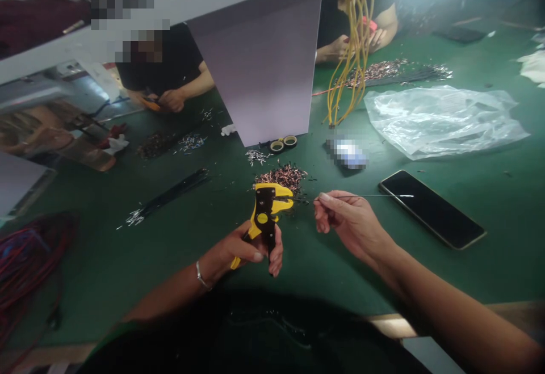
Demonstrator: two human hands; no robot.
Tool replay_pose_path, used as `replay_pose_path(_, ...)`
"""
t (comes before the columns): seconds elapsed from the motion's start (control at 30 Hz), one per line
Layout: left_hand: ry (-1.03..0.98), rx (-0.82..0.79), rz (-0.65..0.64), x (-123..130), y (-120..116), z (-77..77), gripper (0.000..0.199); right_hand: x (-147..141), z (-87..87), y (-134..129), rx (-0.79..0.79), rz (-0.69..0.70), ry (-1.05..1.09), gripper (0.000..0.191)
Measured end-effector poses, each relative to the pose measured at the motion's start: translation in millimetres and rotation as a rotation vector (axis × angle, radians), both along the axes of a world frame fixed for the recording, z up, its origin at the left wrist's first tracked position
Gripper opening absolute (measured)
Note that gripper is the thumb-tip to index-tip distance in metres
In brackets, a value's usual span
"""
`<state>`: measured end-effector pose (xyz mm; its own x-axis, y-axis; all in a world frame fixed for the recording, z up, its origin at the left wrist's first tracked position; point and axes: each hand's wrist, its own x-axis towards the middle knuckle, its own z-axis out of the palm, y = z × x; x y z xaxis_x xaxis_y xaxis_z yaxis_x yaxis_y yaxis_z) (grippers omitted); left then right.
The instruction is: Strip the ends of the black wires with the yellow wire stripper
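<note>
My left hand [255, 249] is wrapped round the handles of a yellow and black wire stripper [263, 218], its jaws pointing right. Between thumb and fingers, my right hand [344, 212] pinches a thin dark wire [377, 196]. One end of the wire reaches the stripper's jaws; the other, with a pale tip, extends right over a black phone [432, 209]. Just behind the stripper lies a pile of copper-coloured and black scraps [285, 176]. A bundle of black wires [170, 195] with light ends rests to the left.
Two tape rolls [283, 143] lie before an upright grey panel [264, 62]. Yellow cables [351, 50] hang beside it. A clear plastic bag [443, 121] is at right, red cables [29, 255] at left. People work across the green table [340, 277].
</note>
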<state>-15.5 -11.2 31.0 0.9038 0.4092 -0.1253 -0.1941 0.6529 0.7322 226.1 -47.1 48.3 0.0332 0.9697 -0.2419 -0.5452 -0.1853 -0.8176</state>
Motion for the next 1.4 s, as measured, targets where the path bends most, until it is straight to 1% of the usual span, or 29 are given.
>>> replay_pose_path(0.17,0.007,0.009,0.004,1.7,-0.3,2.5,0.036,-0.9,0.1,0.4,-0.004,0.010,-0.002,0.022)
replay_pose_path(0.57,0.019,-0.011,0.016,-1.1,-1.3,1.8,0.035,-0.4,-1.6,-0.4,-0.016,0.010,-0.004,0.022)
replay_pose_path(1.0,0.004,0.009,0.011,-3.5,-0.6,-3.5,0.034,-0.3,-2.0,0.1,-0.016,0.016,-0.016,0.023)
replay_pose_path(1.4,0.026,0.011,0.038,-1.0,-1.6,1.6,0.030,0.2,-1.5,0.2,-0.016,0.024,-0.020,0.022)
